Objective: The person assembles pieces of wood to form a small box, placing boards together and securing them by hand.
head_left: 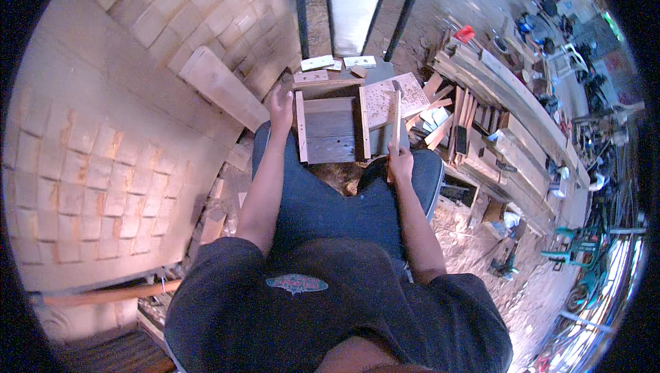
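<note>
A shallow wooden box [330, 125] with pale side rails rests across my lap, its inside a darker board. Beside the box's far left corner is my left hand [281, 102], fingers pointing away from me and looking spread; a small dark shape beyond the fingertips is too blurred to make out. My right hand [400, 164] is closed around the lower end of a hammer's wooden handle [397, 122]. The hammer points away from me, its small dark head over a speckled board [412, 99] that lies to the right of the box.
Small pale wood pieces [317, 63] lie on the surface beyond the box, before a metal frame with a white rounded panel [355, 8]. A tall block-patterned wooden panel [103, 187] stands close on my left. Long planks [509, 77] and offcuts are piled to the right.
</note>
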Available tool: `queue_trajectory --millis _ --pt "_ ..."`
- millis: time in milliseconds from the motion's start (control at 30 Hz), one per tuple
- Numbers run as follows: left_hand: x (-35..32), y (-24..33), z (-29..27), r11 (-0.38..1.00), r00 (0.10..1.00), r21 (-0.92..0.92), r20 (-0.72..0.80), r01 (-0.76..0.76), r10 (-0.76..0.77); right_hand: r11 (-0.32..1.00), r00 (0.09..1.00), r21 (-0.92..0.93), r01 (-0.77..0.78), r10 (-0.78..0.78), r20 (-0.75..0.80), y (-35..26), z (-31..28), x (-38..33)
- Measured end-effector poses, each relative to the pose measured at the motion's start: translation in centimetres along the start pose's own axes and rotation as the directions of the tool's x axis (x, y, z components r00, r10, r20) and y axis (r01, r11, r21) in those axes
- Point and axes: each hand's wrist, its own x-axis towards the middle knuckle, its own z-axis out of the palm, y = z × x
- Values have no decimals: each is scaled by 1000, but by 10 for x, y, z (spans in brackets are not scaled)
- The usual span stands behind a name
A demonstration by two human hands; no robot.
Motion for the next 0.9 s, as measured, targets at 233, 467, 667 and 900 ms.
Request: queue_trajectory --millis 233,467,667,900 --pt "-106 61 -89 483 910 833 384 -268 -157 993 993 21 117 -117 -2 28 3 16" --pt "-215 94 -158 810 936 558 153 183 -317 962 970 216 -167 121 210 2 1 7" --pt "-276 127 -185 735 753 356 117 577 -648 926 928 262 -274 183 323 -34 2 -12" --pt "-263 120 -178 797 837 375 92 473 -540 856 891 369 -362 201 408 -22 25 5"
